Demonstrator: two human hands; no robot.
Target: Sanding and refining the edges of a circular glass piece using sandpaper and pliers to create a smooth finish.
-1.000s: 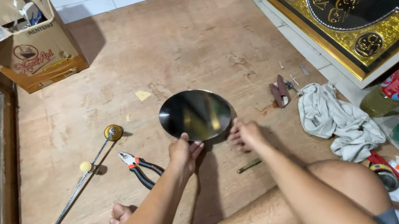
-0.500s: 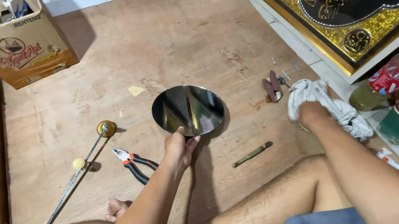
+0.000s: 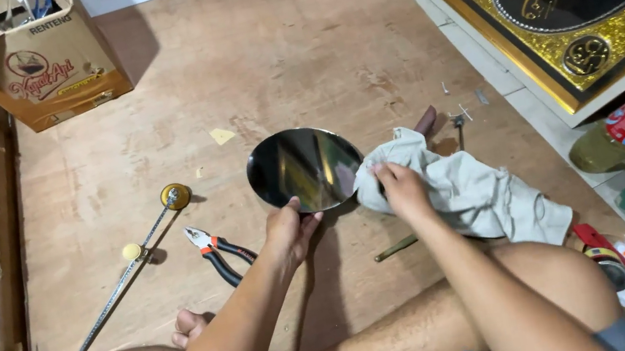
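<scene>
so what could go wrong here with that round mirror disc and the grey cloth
1. The left hand pinches the round mirror disc by its lower rim only, so a push from the grey cloth in the right hand might tip or slip it.
2. Bare fingers and legs sit close to the disc's edge, which may cut.
3. The red-handled pliers lie close beside the left forearm.

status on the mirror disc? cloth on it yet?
Done: left hand grips the round mirror disc by its lower edge, tilted up off the plywood floor. In hand: right hand presses a pale cloth to the disc's right rim. Left: most of the face has no cloth on it yet. Pliers lie unused beside.
</scene>
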